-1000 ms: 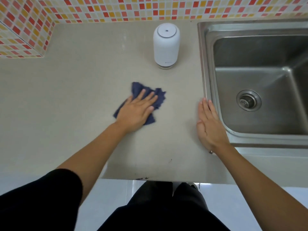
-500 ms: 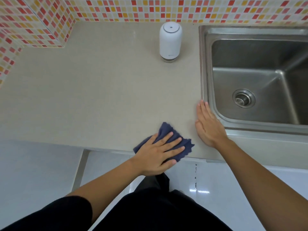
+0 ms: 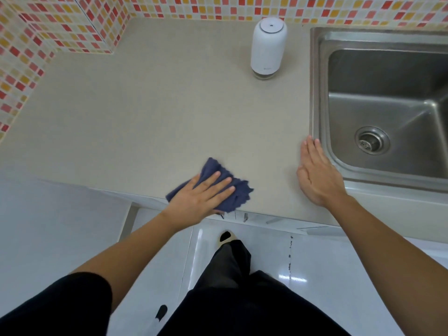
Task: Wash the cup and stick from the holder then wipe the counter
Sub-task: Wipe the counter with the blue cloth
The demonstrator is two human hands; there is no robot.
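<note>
Left hand (image 3: 201, 197) pressing flat on the blue cloth (image 3: 238, 190) at the bench (image 3: 169, 117) edge, right hand (image 3: 317, 180) flat, fingers straight, beside the sink (image 3: 317, 93), drain strainer (image 3: 372, 141) in its basin.

Place: a kitchen, seen from above.
Sink: a stainless steel sink (image 3: 317, 93) with a round drain (image 3: 372, 141), set into the worktop at the right of the frame.
Counter: a plain beige counter (image 3: 169, 112) across the middle.
Wall: small red, orange and cream mosaic tiles (image 3: 60, 27) along the top and upper left.
Floor: glossy white floor tiles (image 3: 60, 226) at the lower left.
On top: a white canister (image 3: 268, 44) upright near the sink, top centre.
</note>
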